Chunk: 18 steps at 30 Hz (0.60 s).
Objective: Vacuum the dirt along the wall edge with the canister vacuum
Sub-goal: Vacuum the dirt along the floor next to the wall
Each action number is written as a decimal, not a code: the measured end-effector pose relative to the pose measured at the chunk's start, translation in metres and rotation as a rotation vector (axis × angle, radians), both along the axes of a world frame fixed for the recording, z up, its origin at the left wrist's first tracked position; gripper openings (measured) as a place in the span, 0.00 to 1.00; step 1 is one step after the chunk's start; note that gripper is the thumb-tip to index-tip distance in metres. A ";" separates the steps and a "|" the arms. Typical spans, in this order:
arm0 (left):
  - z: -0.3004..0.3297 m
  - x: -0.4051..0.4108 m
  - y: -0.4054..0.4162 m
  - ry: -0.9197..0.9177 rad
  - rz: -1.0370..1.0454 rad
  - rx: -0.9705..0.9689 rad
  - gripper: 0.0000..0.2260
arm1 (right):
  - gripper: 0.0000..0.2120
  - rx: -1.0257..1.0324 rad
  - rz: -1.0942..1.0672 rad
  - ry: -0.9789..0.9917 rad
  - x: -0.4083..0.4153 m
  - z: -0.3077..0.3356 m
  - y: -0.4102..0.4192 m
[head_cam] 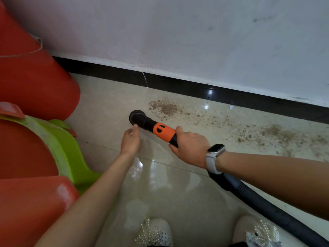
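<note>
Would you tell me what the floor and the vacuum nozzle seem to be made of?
The floor: glazed beige tile, probably ceramic; it mirrors light and shows grout lines. The vacuum nozzle: matte black plastic, apparently, with an orange grip sleeve, possibly rubbery.

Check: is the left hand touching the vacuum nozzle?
Touching. The head view shows the left hand with its fingertips against the underside of the black vacuum nozzle; the fingers look relaxed, not wrapped around it.

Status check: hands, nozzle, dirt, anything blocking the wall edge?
Right hand grips vacuum handle; left hand open, fingers touching nozzle. Nozzle just left of dirt, which lies uncollected along baseboard. Red containers left; path clear.
</note>
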<state>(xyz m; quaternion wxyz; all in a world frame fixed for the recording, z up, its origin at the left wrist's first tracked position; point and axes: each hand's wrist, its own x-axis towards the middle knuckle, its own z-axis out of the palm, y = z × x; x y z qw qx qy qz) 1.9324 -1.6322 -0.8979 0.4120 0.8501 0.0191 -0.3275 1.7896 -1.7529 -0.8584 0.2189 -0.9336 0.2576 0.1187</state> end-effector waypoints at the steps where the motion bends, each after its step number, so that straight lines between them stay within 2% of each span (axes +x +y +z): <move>1: 0.003 -0.004 -0.006 0.098 0.042 -0.070 0.24 | 0.16 0.003 0.017 -0.004 0.000 -0.001 0.003; 3: 0.006 -0.010 -0.017 0.213 0.051 -0.176 0.24 | 0.15 -0.008 0.045 -0.008 0.000 -0.002 0.008; 6: 0.007 -0.011 -0.038 0.235 0.179 -0.261 0.19 | 0.14 0.077 0.036 0.015 -0.002 -0.001 0.010; 10: 0.007 -0.007 -0.063 0.216 0.223 -0.312 0.17 | 0.14 0.562 -0.198 0.058 -0.026 0.005 -0.005; 11: 0.006 -0.006 -0.067 0.214 0.212 -0.317 0.17 | 0.14 0.627 -0.232 0.084 -0.037 0.007 -0.008; 14: 0.006 -0.008 -0.077 0.228 0.199 -0.307 0.17 | 0.16 0.559 -0.213 0.140 -0.058 0.011 -0.015; 18: 0.008 -0.005 -0.080 0.273 0.236 -0.294 0.17 | 0.17 0.518 -0.201 0.146 -0.042 0.018 -0.020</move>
